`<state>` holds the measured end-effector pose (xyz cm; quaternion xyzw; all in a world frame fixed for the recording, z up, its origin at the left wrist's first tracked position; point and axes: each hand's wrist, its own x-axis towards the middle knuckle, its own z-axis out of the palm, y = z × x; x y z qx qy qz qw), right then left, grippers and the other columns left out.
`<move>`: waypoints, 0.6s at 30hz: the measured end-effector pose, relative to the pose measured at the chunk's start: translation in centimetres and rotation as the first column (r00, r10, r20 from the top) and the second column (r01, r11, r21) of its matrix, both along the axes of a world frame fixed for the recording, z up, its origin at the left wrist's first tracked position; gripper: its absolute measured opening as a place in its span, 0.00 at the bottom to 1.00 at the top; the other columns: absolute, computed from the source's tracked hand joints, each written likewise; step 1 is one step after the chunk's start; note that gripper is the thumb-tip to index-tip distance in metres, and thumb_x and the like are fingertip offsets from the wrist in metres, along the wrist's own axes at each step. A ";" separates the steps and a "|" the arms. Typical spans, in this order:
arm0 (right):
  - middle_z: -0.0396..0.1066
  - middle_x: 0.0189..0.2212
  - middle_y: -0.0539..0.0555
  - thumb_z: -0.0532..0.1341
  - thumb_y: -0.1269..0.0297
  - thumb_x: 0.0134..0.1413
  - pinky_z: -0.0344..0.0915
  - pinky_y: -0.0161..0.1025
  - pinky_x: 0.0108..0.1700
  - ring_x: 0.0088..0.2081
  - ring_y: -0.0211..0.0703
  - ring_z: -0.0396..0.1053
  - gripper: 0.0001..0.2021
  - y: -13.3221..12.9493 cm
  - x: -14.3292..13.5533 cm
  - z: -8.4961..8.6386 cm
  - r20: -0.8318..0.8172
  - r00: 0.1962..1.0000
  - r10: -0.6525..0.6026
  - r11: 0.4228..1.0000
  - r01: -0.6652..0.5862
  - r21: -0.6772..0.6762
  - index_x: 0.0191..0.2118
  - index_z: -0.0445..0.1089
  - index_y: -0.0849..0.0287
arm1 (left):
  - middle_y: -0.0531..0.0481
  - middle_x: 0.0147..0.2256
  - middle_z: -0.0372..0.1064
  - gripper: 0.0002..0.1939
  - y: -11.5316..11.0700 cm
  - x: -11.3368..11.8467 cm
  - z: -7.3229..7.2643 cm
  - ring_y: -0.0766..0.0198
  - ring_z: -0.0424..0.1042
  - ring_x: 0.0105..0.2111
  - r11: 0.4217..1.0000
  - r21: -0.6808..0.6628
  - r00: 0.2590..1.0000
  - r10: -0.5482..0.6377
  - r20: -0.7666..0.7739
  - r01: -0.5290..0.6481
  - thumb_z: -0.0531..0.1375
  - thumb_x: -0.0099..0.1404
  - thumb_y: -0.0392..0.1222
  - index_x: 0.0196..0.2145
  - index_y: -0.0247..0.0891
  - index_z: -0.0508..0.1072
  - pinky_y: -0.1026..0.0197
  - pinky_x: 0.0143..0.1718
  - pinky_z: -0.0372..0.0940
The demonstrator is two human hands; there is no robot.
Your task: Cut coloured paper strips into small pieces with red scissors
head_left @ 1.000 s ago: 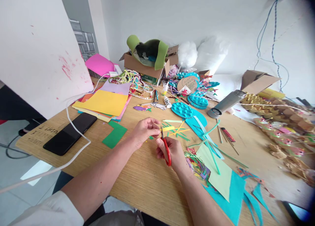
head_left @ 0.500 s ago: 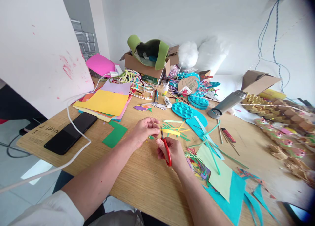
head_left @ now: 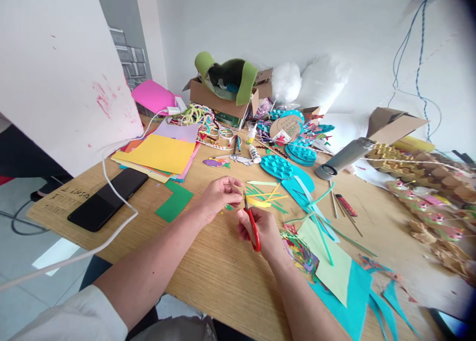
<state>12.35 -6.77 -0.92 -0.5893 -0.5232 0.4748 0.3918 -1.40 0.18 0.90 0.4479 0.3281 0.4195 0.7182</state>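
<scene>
Currently, red-handled scissors (head_left: 255,234) are held in the right hand (head_left: 267,228), inward from the near edge of the table (head_left: 208,271) | yellow strip (head_left: 260,202) is pinched at one end by the left hand (head_left: 222,198), beside the blades | black phone (head_left: 107,199) is laid near the left edge, crossed by a white cable (head_left: 108,180)

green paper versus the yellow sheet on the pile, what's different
The green paper is notched; the yellow sheet is roughly rectangular. The green paper is smaller than the yellow sheet. The green paper lies on the table, the yellow sheet on the pile. Both lie flat.
</scene>
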 end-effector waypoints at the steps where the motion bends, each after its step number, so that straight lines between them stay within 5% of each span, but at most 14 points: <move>1: 0.66 0.13 0.51 0.63 0.41 0.45 0.56 0.32 0.16 0.14 0.38 0.65 0.24 0.0 0.0 0.0 0.003 1.000 0.010 1.000 -0.010 0.006 0.20 0.61 0.58 | 0.54 0.24 0.68 0.18 0.0 0.0 0.0 0.71 0.66 0.23 1.000 -0.001 1.000 0.004 0.000 -0.004 0.66 0.45 0.33 0.37 0.32 0.69 0.65 0.28 0.62; 18: 0.67 0.14 0.51 0.63 0.41 0.45 0.58 0.31 0.17 0.14 0.36 0.63 0.24 0.0 0.1 -0.1 -0.002 1.000 0.006 1.000 -0.006 0.017 0.20 0.61 0.59 | 0.55 0.24 0.68 0.19 -0.2 -0.1 0.0 0.72 0.66 0.22 0.999 0.010 0.999 -0.042 -0.008 0.042 0.65 0.46 0.32 0.38 0.32 0.68 0.66 0.27 0.60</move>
